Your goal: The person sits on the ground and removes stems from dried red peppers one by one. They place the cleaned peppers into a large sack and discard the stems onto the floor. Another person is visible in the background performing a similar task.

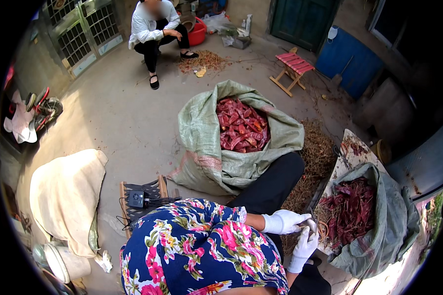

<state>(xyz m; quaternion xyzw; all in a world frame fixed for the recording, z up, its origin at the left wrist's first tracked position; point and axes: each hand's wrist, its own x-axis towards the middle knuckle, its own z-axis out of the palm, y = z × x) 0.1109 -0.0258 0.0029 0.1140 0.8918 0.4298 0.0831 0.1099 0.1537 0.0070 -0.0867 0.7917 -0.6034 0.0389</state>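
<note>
Both my hands wear white gloves and meet low on the right, beside the board. My left hand has its fingers closed around something thin and dark, perhaps scissors or a blade; it is too small to tell. Just below, my right hand has bent fingers close to the left fingertips, and its hold is unclear. Right of them, a green woven sack lies open with dried red chilies with stems spilling to its mouth. Ahead, a larger green woven sack stands full of red chilies.
Cut stems lie heaped between the large sack and the board. Orange-handled scissors rest on the board. A person squats at the back beside a red basin. A folding stool stands back right; a cloth-covered pile is left.
</note>
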